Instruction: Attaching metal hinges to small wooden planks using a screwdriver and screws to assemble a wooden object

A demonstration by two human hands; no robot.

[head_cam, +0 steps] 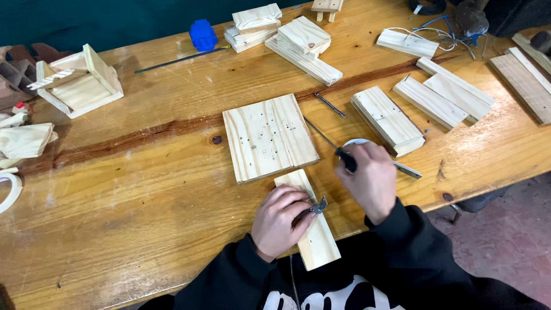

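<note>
A glossy honey-orange workbench (143, 189) is showing a dark brown grain streak, and pale cream pine boards are lying on it, the square panel (268, 136) dotted with small dark holes. A bright blue plastic block (202, 35) is sitting near the dark teal far edge. Black sleeves (413, 241) are framing a black-handled screwdriver (338, 150) and a silver-grey metal bracket (317, 206)

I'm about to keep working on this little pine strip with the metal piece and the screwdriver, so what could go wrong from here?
1. The left hand pins the small metal bracket with fingertips close to it; if the screwdriver in the right hand slips, it could jab them.
2. The pine strip overhangs the table edge and is unclamped, so pressure may tip or twist it.
3. The square board sits against the strip and could get nudged.
</note>
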